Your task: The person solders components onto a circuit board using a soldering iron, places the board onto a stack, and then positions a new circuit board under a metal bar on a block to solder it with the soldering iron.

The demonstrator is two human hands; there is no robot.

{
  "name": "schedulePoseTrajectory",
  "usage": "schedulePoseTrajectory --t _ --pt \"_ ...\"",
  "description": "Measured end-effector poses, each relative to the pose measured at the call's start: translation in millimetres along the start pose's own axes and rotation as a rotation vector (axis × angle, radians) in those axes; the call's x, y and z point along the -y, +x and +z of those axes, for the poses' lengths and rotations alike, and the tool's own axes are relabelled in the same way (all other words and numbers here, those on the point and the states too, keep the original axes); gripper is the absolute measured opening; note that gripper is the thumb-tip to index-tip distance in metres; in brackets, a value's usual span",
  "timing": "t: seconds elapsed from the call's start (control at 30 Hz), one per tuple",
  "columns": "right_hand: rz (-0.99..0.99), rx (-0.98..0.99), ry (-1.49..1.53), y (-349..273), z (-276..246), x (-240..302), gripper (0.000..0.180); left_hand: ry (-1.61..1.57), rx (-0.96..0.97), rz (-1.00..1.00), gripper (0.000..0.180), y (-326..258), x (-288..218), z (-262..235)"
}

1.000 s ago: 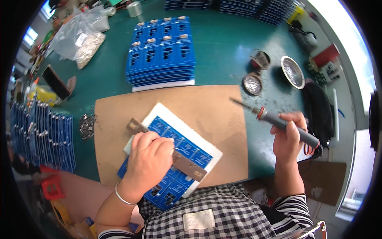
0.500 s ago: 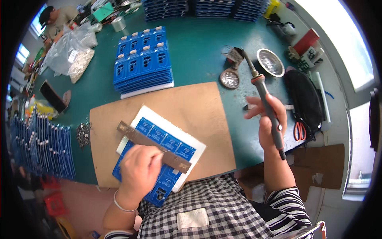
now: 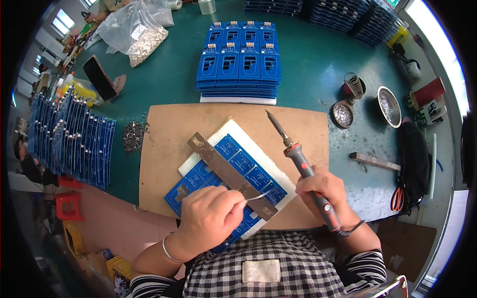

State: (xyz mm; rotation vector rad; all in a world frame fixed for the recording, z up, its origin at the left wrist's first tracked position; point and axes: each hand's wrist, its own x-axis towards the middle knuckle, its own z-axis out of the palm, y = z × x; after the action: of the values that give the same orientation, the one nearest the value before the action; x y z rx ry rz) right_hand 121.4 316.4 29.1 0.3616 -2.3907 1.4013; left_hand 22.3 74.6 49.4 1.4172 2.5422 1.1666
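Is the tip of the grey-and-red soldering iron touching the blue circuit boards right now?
No, the soldering iron in the right hand points up over the brown mat, clear of the blue boards.

Board, far edge: bare brown work board (image 3: 198,124) between the metal bar (image 3: 231,175) and the stack of blue circuit boards (image 3: 239,64); open to reach.
Centre right: soldering iron (image 3: 298,161) slants across, tip over the board.
Left: racked blue boards (image 3: 69,144) and a pile of small metal parts (image 3: 132,135) close that side.
Right: bare green counter (image 3: 357,139), bounded by solder tins (image 3: 343,114) and a loose metal strip (image 3: 375,161).
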Motion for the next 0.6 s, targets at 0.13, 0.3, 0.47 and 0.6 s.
schedulePoseTrajectory --t 0.13,0.3,0.47,0.6 --pt "0.104 -0.238 0.135 -5.0 -16.7 6.2 0.038 0.216 -0.076 -0.037 0.018 4.7 18.8 -7.4" --pt "0.319 -0.208 0.28 -11.2 -27.0 10.9 0.033 0.162 0.017 -0.085 0.016 9.4 21.9 -5.7" --pt "0.479 -0.17 0.36 -15.0 -16.6 5.2 0.027 0.1 0.057 -0.11 0.016 15.6 19.8 -4.4" --pt "0.443 -0.147 0.354 -10.4 -14.1 1.5 0.027 0.115 0.063 -0.109 0.016 15.1 19.8 -4.2"
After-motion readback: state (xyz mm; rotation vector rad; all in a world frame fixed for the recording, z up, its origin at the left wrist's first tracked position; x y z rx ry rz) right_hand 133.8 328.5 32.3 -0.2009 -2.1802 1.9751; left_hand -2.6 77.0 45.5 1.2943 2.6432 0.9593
